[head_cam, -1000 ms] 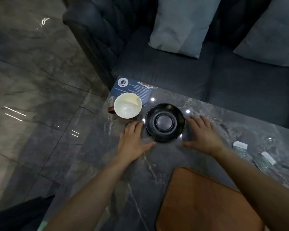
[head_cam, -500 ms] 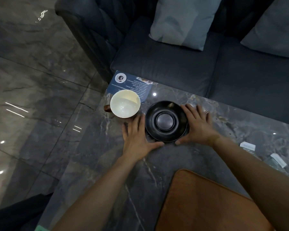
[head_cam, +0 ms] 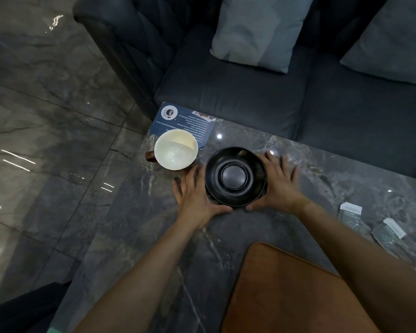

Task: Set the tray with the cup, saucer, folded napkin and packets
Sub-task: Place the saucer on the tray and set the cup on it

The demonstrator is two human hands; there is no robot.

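Resting on the tabletop (head_cam: 134,236), both hands touched the saucer's (head_cam: 235,176) sides. The left hand (head_cam: 197,195) and right hand (head_cam: 281,186) had straight, released fingers. The cup (head_cam: 175,150) stood nearby.

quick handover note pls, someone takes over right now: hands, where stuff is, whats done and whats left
Left hand and right hand: one on each side of the black saucer, thumbs at its near rim; fingers straight, no closed grip visible.
Saucer sits on the marble table, beyond the wooden tray.
Cup stands upright left of the saucer, partly on a blue leaflet.
Two packets lie on the table at right.
Done: nothing visible on the tray.
Left: saucer, cup, packets and napkin onto the tray; no napkin in view.
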